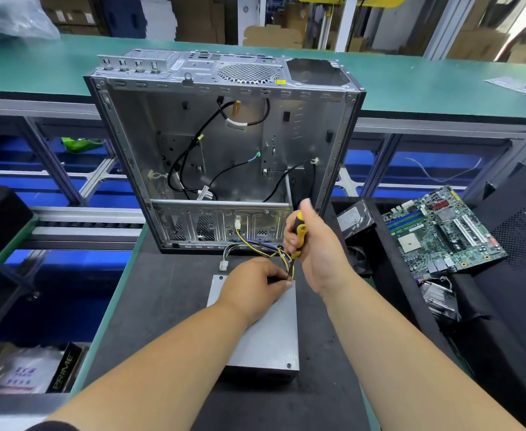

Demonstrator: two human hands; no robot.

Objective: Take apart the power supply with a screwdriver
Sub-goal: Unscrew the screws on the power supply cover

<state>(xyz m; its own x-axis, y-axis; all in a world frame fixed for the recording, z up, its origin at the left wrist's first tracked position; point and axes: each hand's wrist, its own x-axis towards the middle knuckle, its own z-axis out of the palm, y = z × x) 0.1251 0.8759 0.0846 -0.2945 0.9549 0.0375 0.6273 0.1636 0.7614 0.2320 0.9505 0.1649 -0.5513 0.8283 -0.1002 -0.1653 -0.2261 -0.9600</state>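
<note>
A grey metal power supply (271, 334) lies flat on the dark mat in front of me, with a screw showing at its near right corner. My left hand (252, 287) rests on its far end, fingers pinching the screwdriver's tip area beside the cable bundle (283, 259) at the far right corner. My right hand (314, 250) grips a yellow-and-black screwdriver (299, 234), held nearly upright over that corner. The shaft and tip are hidden behind my fingers and the wires.
An empty silver computer case (224, 150) stands open just behind the power supply. To the right lie a hard drive (355, 217), a green motherboard (442, 231) and a heatsink (439, 298) on black trays. A conveyor rail runs at left.
</note>
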